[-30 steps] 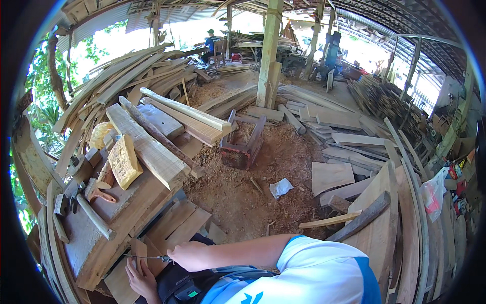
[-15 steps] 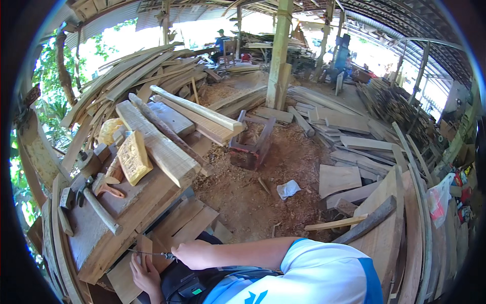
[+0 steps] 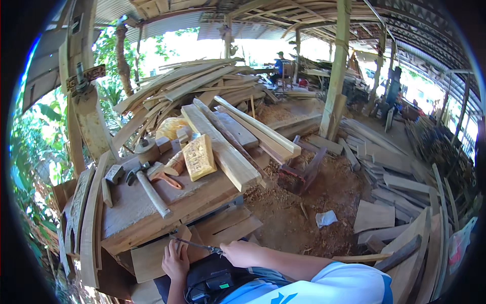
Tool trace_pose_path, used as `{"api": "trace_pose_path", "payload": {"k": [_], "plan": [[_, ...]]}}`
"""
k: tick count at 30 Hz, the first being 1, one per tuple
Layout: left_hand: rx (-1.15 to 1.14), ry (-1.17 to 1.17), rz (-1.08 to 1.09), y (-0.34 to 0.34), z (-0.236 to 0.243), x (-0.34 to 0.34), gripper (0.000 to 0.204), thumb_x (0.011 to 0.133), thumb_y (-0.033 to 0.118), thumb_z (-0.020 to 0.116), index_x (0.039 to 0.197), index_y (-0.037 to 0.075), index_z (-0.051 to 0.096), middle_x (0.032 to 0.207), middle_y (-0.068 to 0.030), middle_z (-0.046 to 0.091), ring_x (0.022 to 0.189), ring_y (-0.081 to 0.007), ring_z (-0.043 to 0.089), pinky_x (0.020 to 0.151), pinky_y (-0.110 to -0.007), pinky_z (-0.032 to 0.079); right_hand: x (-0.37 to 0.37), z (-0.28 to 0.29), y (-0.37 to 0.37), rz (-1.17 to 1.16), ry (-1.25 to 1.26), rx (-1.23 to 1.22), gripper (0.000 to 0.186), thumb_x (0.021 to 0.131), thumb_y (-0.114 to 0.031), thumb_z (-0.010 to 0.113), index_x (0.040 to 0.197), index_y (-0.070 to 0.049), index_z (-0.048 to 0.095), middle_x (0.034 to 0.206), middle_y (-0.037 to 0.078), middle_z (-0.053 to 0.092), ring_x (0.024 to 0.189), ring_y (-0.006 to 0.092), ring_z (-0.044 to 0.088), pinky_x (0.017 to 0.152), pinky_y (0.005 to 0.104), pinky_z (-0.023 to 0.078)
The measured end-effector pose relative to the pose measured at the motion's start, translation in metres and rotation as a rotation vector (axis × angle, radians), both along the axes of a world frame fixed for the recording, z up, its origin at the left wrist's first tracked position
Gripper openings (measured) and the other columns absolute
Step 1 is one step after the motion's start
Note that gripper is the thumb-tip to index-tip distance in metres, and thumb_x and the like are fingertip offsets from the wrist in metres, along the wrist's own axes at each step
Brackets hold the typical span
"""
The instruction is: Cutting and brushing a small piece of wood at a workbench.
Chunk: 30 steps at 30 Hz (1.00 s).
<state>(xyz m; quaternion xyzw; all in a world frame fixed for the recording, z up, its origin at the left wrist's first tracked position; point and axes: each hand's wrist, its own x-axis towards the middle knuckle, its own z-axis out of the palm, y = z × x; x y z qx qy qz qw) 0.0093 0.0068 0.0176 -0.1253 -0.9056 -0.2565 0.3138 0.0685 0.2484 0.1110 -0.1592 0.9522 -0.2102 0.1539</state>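
My left hand (image 3: 175, 263) is low in front of me, beside the bench edge, its fingers closed against a small flat piece of wood (image 3: 184, 233). To its right, my right hand (image 3: 243, 253) grips the end of a thin, dark, rod-like metal tool (image 3: 198, 245) with a fitting close to the fingers. The tool's far tip crosses the wood piece by my left fingertips. Its exact kind is too small to make out, and my right fingers hide its end.
A thick wooden bench (image 3: 121, 223) carries a hammer (image 3: 152, 195), an orange-handled brush (image 3: 167, 180), a round wooden mallet head (image 3: 147, 150), a yellowish block (image 3: 199, 158) and long planks (image 3: 223, 147). Boards lie stacked at right. A wooden post (image 3: 336, 71) stands ahead; a person (image 3: 279, 66) is far off.
The view has swung left, so the scene sits farther right. Both hands keep their holds; the tool still spans between them, with little visible shift.
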Motion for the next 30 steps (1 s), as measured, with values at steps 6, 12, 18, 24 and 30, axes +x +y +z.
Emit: {"api": "trace_pose_path", "payload": {"k": [6, 12, 18, 24, 30], "plan": [[0.037, 0.017, 0.044, -0.004, -0.004, -0.001, 0.039, 0.09, 0.027, 0.072, 0.124, 0.012, 0.061, 0.095, -0.014, 0.065, 0.076, -0.0397, 0.066, 0.063, -0.048, 0.054, -0.01, 0.003, -0.003, -0.011, 0.027, 0.025, 0.024, 0.1, -0.017, 0.049, 0.108, 0.005, 0.057, 0.092, 0.028, 0.07, 0.088, 0.0459, 0.07, 0.073, 0.0542, 0.056], [-0.029, 0.014, 0.058, -0.001, -0.004, -0.001, 0.04, 0.09, 0.032, 0.071, 0.123, 0.011, 0.062, 0.094, -0.0137, 0.065, 0.074, -0.0396, 0.066, 0.061, -0.048, 0.054, 0.006, -0.002, -0.002, 0.016, 0.025, -0.005, 0.024, 0.099, -0.016, 0.049, 0.108, 0.004, 0.057, 0.091, 0.027, 0.071, 0.087, 0.0454, 0.071, 0.074, 0.0538, 0.057], [-0.001, 0.046, 0.029, -0.003, -0.009, -0.003, 0.041, 0.091, 0.032, 0.071, 0.125, 0.011, 0.061, 0.094, -0.0141, 0.065, 0.074, -0.0404, 0.066, 0.061, -0.048, 0.054, -0.018, -0.008, -0.021, -0.016, -0.031, 0.041, 0.027, 0.103, -0.023, 0.047, 0.112, 0.002, 0.054, 0.091, 0.027, 0.07, 0.087, 0.0462, 0.07, 0.072, 0.0558, 0.055], [-0.053, 0.072, 0.008, -0.005, -0.013, -0.008, 0.04, 0.091, 0.031, 0.07, 0.124, 0.011, 0.062, 0.094, -0.0149, 0.065, 0.076, -0.0408, 0.066, 0.062, -0.049, 0.054, -0.014, -0.006, -0.012, 0.003, 0.0, -0.025, 0.028, 0.104, -0.023, 0.047, 0.112, 0.003, 0.054, 0.09, 0.026, 0.069, 0.086, 0.0455, 0.069, 0.074, 0.0562, 0.054], [0.009, 0.026, 0.056, 0.002, -0.006, -0.001, 0.041, 0.09, 0.034, 0.071, 0.123, 0.011, 0.062, 0.093, -0.0147, 0.065, 0.076, -0.0402, 0.067, 0.062, -0.048, 0.054, -0.014, -0.005, -0.017, -0.01, -0.062, -0.022, 0.025, 0.101, -0.015, 0.047, 0.116, 0.004, 0.055, 0.098, 0.027, 0.069, 0.091, 0.0421, 0.071, 0.074, 0.0522, 0.057]]}}
